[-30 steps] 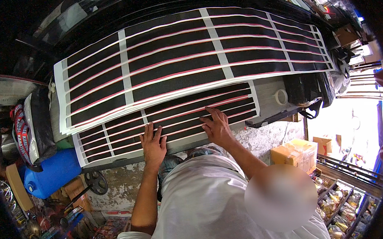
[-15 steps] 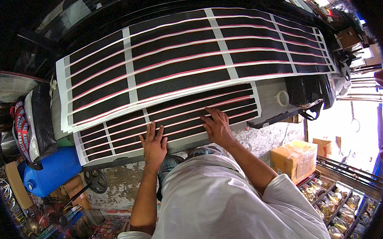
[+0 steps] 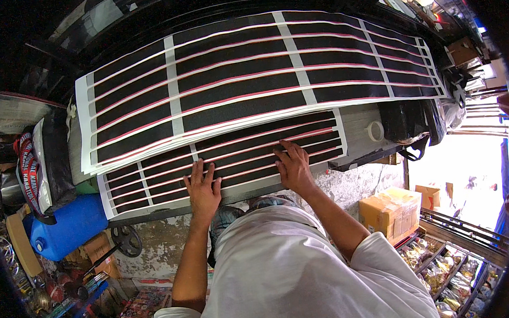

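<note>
A white sheet with black panels and thin red and white stripes (image 3: 169,181) lies along the near edge of the grey table. My left hand (image 3: 203,186) rests on its middle, fingers stretched and slightly apart. Further right on the same sheet lies my right hand (image 3: 295,165), its fingers spread and a little bent. Neither hand grips anything. Behind the hands, a stack of larger sheets with the same black panels and stripes (image 3: 236,79) covers most of the table and overlaps the near sheet's far edge, hiding that part.
A roll of tape (image 3: 375,131) and a black plastic-wrapped bundle (image 3: 402,122) sit at the table's right. On the left are a blue jerrycan (image 3: 71,226) and a bag with red straps (image 3: 30,176). A cardboard box (image 3: 391,212) stands below right, beside trays of small bagged items (image 3: 445,275).
My right hand has slid slightly to the right across the near sheet. My left hand has shifted only a little, and the sheets look unmoved.
</note>
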A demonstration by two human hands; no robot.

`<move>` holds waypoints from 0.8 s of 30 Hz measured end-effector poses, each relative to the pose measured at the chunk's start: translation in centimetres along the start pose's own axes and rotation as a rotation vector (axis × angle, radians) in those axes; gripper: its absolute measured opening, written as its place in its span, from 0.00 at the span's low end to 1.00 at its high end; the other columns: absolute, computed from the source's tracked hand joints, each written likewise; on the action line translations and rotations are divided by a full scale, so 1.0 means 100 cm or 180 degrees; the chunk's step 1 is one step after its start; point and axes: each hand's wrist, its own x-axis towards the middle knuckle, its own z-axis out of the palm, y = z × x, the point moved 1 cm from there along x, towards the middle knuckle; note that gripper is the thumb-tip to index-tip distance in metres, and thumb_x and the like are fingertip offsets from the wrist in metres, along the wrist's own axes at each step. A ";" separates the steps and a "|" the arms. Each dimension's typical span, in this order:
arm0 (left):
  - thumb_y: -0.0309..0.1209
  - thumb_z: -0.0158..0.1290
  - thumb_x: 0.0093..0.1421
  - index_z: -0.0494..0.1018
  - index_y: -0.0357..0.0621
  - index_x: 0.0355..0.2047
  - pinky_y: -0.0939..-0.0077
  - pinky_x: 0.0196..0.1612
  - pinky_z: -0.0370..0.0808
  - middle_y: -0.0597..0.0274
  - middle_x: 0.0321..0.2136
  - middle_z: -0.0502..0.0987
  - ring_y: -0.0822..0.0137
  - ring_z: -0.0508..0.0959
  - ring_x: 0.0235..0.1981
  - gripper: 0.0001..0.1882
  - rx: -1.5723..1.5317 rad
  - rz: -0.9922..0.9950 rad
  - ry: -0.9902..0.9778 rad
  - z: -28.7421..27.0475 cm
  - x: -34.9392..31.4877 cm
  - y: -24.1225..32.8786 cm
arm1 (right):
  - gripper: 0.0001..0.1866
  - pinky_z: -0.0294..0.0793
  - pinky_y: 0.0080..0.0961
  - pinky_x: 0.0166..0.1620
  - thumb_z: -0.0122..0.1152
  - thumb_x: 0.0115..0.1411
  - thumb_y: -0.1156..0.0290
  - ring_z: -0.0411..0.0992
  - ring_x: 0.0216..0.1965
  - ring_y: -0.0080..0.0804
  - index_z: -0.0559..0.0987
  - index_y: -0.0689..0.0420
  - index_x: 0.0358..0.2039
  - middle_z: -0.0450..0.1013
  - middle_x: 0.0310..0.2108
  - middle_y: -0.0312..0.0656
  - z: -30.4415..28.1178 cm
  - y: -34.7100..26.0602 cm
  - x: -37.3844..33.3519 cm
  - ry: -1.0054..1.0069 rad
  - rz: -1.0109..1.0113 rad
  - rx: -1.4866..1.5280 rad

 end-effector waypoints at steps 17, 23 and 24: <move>0.51 0.58 0.74 0.77 0.55 0.70 0.25 0.78 0.48 0.45 0.80 0.58 0.44 0.56 0.81 0.29 0.0019 0.0083 -0.0220 -0.011 0.031 0.014 | 0.20 0.65 0.60 0.70 0.67 0.66 0.69 0.66 0.70 0.57 0.84 0.54 0.58 0.69 0.70 0.51 0.009 -0.004 0.032 -0.0109 -0.0083 -0.0076; 0.52 0.57 0.75 0.77 0.53 0.70 0.24 0.78 0.48 0.44 0.80 0.58 0.43 0.56 0.81 0.29 0.0006 0.0027 -0.0237 -0.009 0.031 0.016 | 0.20 0.65 0.61 0.70 0.67 0.66 0.70 0.66 0.70 0.57 0.84 0.54 0.58 0.69 0.70 0.53 0.008 -0.006 0.032 -0.0134 -0.0048 -0.0020; 0.52 0.57 0.74 0.77 0.53 0.70 0.24 0.78 0.48 0.44 0.80 0.58 0.43 0.56 0.81 0.29 0.0005 0.0027 -0.0233 -0.009 0.031 0.016 | 0.20 0.65 0.61 0.70 0.67 0.66 0.70 0.66 0.70 0.57 0.84 0.54 0.58 0.69 0.70 0.53 0.008 -0.006 0.032 -0.0129 -0.0054 -0.0023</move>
